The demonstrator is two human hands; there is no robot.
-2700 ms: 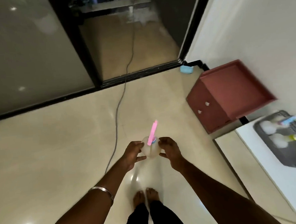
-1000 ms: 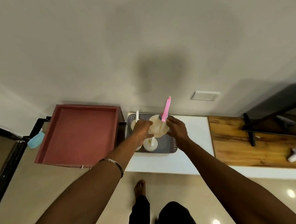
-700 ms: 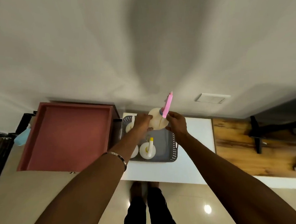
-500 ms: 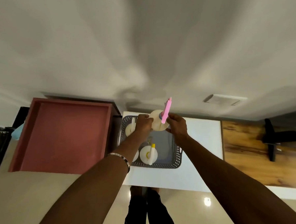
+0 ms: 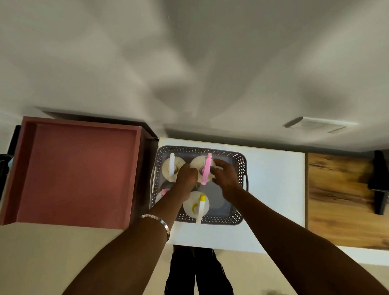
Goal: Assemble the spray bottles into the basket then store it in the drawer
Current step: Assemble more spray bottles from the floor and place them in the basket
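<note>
In the grey basket (image 5: 239, 167), both hands grasping the pink-nozzled spray bottle (image 5: 201, 169) — left hand (image 5: 187, 178), right hand (image 5: 224, 177); seemingly light, smooth plastic — best gripped round the body.

Four spray bottles (image 5: 196, 206) stand in the basket (image 5: 241, 167) on the table (image 5: 274, 188), cabinet (image 5: 77, 173) left.

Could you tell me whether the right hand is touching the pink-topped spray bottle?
Touching: the head view shows the right hand with fingers on the side of the pink-topped spray bottle.
</note>
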